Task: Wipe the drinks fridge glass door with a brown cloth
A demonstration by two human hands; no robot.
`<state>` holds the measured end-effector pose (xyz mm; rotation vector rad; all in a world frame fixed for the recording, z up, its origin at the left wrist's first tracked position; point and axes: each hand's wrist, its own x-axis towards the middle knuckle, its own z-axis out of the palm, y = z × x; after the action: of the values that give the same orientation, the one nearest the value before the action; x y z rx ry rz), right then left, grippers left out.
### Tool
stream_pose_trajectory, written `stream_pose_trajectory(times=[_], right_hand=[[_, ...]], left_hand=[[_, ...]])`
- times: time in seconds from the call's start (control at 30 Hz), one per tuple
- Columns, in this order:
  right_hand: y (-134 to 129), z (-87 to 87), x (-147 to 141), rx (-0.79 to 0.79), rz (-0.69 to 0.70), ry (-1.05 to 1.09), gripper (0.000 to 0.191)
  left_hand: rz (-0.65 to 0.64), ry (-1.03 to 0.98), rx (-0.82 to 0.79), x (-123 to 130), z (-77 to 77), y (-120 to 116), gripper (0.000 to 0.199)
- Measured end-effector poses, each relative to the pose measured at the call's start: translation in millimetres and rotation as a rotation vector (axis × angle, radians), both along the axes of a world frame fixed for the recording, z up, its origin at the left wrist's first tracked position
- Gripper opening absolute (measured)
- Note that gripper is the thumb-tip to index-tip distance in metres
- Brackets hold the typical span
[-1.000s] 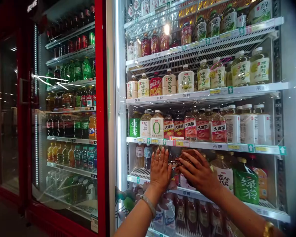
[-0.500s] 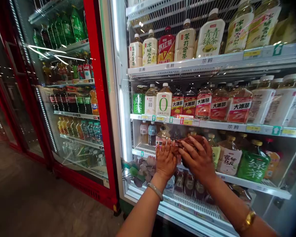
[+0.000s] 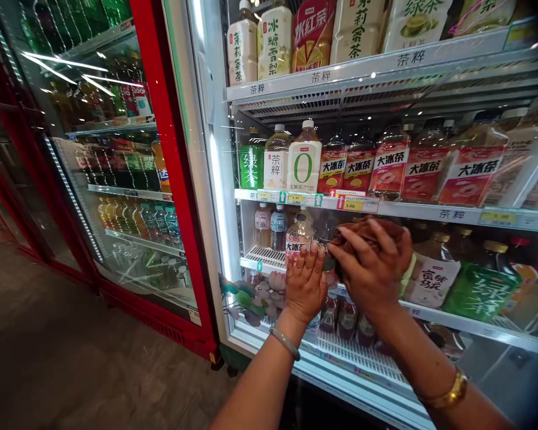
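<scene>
My right hand (image 3: 376,272) presses a crumpled brown cloth (image 3: 371,230) against the glass door (image 3: 291,107) of a drinks fridge, its fingers bent over the cloth. To its left, my left hand (image 3: 305,283) lies flat on the same glass with fingers stretched out, holding nothing. A grey bangle circles my left wrist, and a gold bracelet my right. Behind the glass by my left hand stands a bottle (image 3: 299,233) with a pink and white label, partly hidden by the fingers.
Shelves (image 3: 421,209) of bottled tea fill the fridge behind the glass. A flower-like decoration (image 3: 255,295) shows low on the door's left side. Leftward stands another fridge with a red frame (image 3: 161,149) and rows of bottles. Grey floor (image 3: 116,358) lies below.
My right hand has slid the cloth a little to the right across the glass, widening the gap from my left hand, which stays flat. The view has moved closer and tilted down.
</scene>
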<state>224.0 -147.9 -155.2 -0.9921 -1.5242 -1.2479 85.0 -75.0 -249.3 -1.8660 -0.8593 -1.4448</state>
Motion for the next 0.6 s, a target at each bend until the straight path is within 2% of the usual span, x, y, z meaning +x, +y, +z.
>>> stream_pose_trajectory(times=[0.1,0.2,0.27,0.33,0.43,0.53,0.6], right_hand=[[-4.5,-39.7,-1.6,-0.086,0.023,-0.081,0.024],[-15.0,-83.6,18.4,-0.127,0.027,-0.083,0.026],[-20.6,-98.0,35.3,-0.138,0.023,-0.082,0.024],[-22.9,-95.2,47.7,-0.145,0.019,-0.118,0.024],[-18.3,-65.8,48.4,-0.087,0.007,-0.173,0.025],[-6.2,-31.7,27.2,-0.002,-0.013,-0.091,0.024],[2.7,-20.1,8.2,0.039,-0.021,0.01,0.021]], left_hand=[[-0.008,0.011,-0.016,-2.4,0.5,-1.7,0.077],[-0.002,0.022,-0.029,-3.0,0.9,-2.7,0.078],[-0.003,0.013,-0.027,-1.9,0.8,-2.9,0.078],[-0.002,0.002,-0.034,-0.1,0.4,-3.0,0.077],[0.015,-0.006,-0.053,2.7,-0.3,-3.2,0.075],[0.037,-0.001,-0.061,4.3,-1.5,-2.8,0.074],[0.03,-0.003,-0.064,4.6,-2.9,-1.9,0.074]])
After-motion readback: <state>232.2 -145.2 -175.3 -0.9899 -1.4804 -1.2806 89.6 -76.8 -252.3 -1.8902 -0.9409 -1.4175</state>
